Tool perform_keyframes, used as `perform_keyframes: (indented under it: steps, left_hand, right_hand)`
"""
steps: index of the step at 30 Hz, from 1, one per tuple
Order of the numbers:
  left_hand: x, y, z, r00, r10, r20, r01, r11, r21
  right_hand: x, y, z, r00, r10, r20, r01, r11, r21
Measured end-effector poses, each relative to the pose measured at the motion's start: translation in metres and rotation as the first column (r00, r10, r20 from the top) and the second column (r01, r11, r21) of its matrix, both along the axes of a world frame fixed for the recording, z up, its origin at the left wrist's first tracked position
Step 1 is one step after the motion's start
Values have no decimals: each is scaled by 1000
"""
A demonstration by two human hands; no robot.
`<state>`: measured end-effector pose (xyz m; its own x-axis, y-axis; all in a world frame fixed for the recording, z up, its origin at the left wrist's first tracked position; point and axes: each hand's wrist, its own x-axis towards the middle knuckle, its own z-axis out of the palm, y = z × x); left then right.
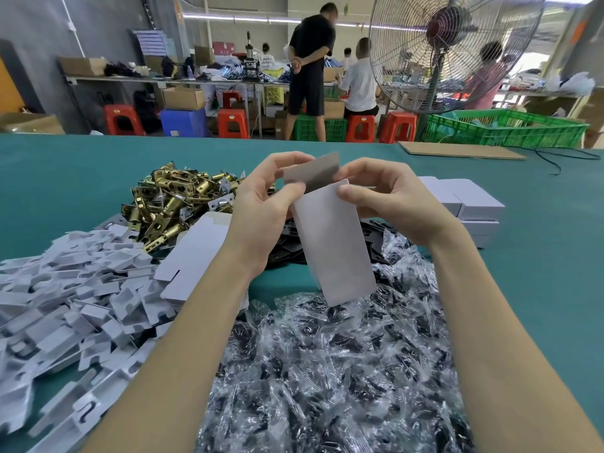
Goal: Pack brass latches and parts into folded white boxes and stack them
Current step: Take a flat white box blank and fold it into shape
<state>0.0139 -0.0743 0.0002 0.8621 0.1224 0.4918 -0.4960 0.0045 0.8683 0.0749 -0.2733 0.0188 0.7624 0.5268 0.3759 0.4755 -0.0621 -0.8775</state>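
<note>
I hold a white box [333, 243] upright above the table, its top flap [310, 171] standing open. My left hand [264, 204] grips the box's left side near the top, thumb on the front. My right hand [389, 201] grips the right side, thumb pressed on the front panel. A heap of brass latches [173, 197] lies at the left behind my left hand. Closed white boxes [470, 204] are stacked at the right. Small clear bags of dark parts [327, 371] cover the near table.
White cardboard inserts [65, 289] pile up at the left, with flat unfolded boxes [192, 256] beside them. Black plates [284, 253] lie under the held box. A cardboard sheet [457, 150] and a cable lie far right. A standing fan, stools and people are beyond the green table [539, 256].
</note>
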Motion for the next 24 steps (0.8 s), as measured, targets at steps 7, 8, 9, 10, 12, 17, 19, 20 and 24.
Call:
perform_keyframes:
  steps: [7, 8, 9, 10, 12, 17, 19, 20, 24]
  left_hand:
    - [-1, 1, 3, 998, -20, -56, 21, 1000, 9]
    - [-1, 2, 3, 996, -48, -73, 47, 999, -8]
    - [0, 3, 2, 993, -80, -90, 78, 997, -24]
    - [-1, 3, 2, 989, -104, -107, 101, 994, -33]
    - [1, 4, 0, 985, -108, -134, 105, 994, -32]
    - [0, 1, -1, 985, -55, -164, 47, 998, -51]
    - [-1, 0, 0, 984, -36, -177, 25, 997, -69]
    - [-1, 0, 1, 983, -26, -183, 13, 997, -72]
    - [1, -1, -2, 986, -19, -167, 10, 999, -50]
  right_hand:
    - [-2, -2, 2, 1000, 7, -20, -7, 1000, -21]
    - [-2, -2, 2, 1000, 12, -23, -13, 1000, -21]
    - [-2, -3, 2, 1000, 16, -23, -16, 1000, -19]
    - [-2, -3, 2, 999, 22, -24, -22, 1000, -12]
    - [-2, -3, 3, 998, 48, -47, -47, 999, 11]
    - [0, -2, 4, 994, 69, -87, -67, 997, 28]
    - [0, -1, 3, 994, 66, -85, -64, 997, 33]
    - [0, 0, 3, 994, 68, -85, -64, 997, 41]
    - [-1, 1, 3, 996, 60, -73, -53, 994, 92]
